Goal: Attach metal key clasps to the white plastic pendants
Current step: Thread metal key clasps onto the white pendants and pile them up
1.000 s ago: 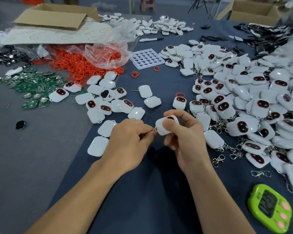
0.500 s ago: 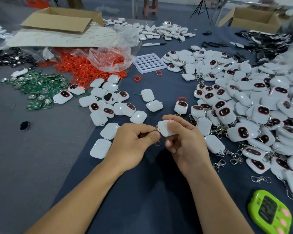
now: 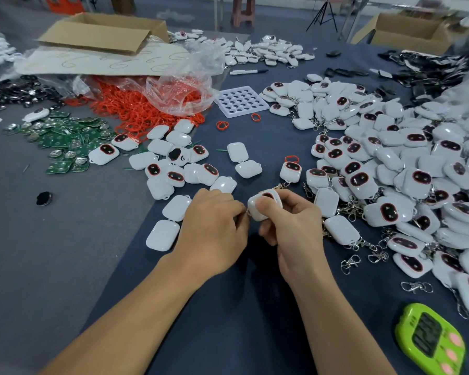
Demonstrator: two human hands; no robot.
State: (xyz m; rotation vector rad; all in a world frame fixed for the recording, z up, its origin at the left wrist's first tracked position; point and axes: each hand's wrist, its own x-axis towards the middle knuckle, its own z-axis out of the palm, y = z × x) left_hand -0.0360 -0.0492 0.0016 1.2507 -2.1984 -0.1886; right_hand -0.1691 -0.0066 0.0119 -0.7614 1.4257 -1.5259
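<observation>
**Held part.** The right hand [image 3: 295, 226] grips one white rounded-square plastic pendant [image 3: 264, 208] above the dark blue table cloth [image 3: 228, 307]. The thumb lies across the near face and the fingers curl behind it. The pendant's red-rimmed dark window faces up and away and is only partly visible.

**Left hand.** The left hand [image 3: 214, 228] is curled, with its fingertips pressed together at the pendant's left corner. What they pinch is hidden, so it cannot be told whether they hold a clasp.

**Stock.** Loose silver metal key clasps [image 3: 350, 263] lie on the cloth just right of the right wrist. They sit at the edge of a large pile of white pendants [image 3: 390, 171], many with clasps fitted. A small group of bare white pendants [image 3: 171, 209] lies beside the left hand.

**Markings.** The flat cardboard sheet [image 3: 106, 62] at the far left carries hand-drawn loops resembling the figure 6. The lime-green digital timer [image 3: 431, 343] at the near right has a dark display, and its digits are unreadable.
</observation>
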